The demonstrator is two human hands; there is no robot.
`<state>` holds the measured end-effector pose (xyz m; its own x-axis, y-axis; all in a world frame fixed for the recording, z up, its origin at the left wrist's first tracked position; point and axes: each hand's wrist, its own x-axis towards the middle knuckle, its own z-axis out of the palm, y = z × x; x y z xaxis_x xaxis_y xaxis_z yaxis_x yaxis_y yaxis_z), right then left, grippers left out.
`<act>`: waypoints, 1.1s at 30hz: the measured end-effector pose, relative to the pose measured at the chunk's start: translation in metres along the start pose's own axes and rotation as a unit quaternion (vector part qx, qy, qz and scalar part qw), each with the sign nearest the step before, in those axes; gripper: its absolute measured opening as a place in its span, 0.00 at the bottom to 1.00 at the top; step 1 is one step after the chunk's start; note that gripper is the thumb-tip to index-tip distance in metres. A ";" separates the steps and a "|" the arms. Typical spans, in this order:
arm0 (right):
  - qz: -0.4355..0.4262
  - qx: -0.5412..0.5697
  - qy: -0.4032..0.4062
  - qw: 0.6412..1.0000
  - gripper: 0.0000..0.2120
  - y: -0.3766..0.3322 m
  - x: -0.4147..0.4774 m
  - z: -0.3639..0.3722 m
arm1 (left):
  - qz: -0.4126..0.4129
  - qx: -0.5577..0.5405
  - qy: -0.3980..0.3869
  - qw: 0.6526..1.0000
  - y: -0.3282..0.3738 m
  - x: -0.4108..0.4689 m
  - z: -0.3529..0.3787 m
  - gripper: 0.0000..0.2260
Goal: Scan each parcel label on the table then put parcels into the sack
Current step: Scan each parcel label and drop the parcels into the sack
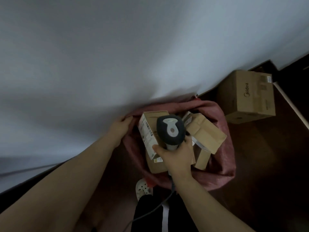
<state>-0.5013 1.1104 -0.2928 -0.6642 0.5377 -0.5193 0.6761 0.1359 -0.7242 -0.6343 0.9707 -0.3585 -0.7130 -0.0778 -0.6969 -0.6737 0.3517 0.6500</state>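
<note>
Over sack [224, 164], left hand [119, 128] grips far-left rim to hold mouth open; right hand [177, 158] clutches scanner [170, 129] above dropped parcels [207, 131].

In dim light a broad pale grey-white surface [117, 47] fills the upper view above a dark brown floor [267, 156], where a large cardboard box [247, 96] stands.

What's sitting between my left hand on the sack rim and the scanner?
In the head view, a labelled parcel lies between the left hand and the scanner, in the open mouth of the sack.
</note>
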 end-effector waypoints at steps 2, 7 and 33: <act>-0.001 -0.050 -0.014 0.999 0.22 -0.011 0.002 0.005 | 0.053 -0.023 0.022 0.998 0.012 -0.007 -0.013 0.09; -0.017 -0.062 -0.065 0.996 0.21 -0.042 0.015 0.015 | 0.163 -0.025 0.041 0.985 0.031 -0.032 -0.027 0.07; 0.397 0.445 0.156 0.787 0.17 0.201 0.077 -0.119 | 0.152 0.257 0.115 0.947 0.012 -0.019 0.102 0.15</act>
<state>-0.3788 1.2785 -0.4240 0.0605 0.3560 -0.9325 0.2548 -0.9088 -0.3303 -0.6094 1.0712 -0.3685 -0.9220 -0.0801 -0.3787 -0.2887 0.7940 0.5350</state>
